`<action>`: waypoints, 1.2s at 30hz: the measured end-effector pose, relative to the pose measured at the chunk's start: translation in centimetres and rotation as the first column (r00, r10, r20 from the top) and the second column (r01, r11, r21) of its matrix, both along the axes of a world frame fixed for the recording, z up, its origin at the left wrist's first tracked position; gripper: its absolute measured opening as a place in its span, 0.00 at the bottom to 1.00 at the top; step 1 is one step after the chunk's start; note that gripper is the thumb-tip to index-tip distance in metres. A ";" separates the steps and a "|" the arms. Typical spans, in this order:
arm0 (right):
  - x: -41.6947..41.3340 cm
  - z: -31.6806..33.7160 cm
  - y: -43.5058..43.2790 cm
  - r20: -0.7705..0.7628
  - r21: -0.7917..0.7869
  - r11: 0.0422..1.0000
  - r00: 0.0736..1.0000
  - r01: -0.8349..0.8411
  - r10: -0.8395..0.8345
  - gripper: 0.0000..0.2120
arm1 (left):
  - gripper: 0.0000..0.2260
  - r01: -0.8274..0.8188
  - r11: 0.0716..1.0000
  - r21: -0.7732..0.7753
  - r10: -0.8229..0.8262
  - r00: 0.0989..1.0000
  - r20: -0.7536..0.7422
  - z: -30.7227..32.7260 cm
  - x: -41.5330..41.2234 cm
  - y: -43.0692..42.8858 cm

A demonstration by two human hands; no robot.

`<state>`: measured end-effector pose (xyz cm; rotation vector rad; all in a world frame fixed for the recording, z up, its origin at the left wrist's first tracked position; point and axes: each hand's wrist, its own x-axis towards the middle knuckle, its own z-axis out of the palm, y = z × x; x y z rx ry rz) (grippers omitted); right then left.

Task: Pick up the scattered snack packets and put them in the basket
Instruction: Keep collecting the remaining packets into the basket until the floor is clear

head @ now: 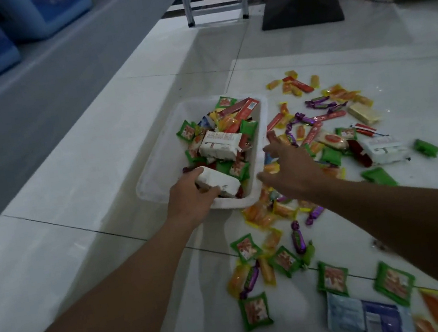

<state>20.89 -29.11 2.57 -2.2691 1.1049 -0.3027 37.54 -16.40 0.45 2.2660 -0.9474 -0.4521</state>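
A white plastic basket (154,158) stands on the tiled floor, holding several snack packets. My left hand (191,198) grips a white packet (218,181) over the basket's near corner. My right hand (292,167) reaches out just right of the basket, fingers spread over the scattered packets, with an orange packet (271,168) under its thumb; whether it holds that packet is unclear. Green, orange, purple and red packets lie strewn to the right and in front, among them a green packet (255,312) and another white packet (386,149).
A blue and white bag (368,317) lies at the bottom right. A black stand base (303,12) and white table legs (188,5) are at the back. A grey strip of floor (30,89) runs along the left.
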 end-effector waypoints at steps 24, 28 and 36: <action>-29.3 -5.3 1.3 -0.263 0.198 0.851 0.863 0.486 -0.431 0.35 | 0.26 0.546 0.833 0.090 -0.531 0.835 -0.147 -5.6 -26.1 -8.8; -32.0 -7.3 3.7 -0.374 0.237 0.836 0.841 0.495 -0.392 0.40 | 0.30 0.705 0.687 0.177 -0.691 0.709 -0.141 -8.8 -29.0 -7.9; -33.5 -11.1 7.1 -0.585 0.309 0.844 0.787 0.439 -0.195 0.40 | 0.31 0.809 0.232 0.540 -0.959 0.282 -0.009 -12.0 -29.8 -7.3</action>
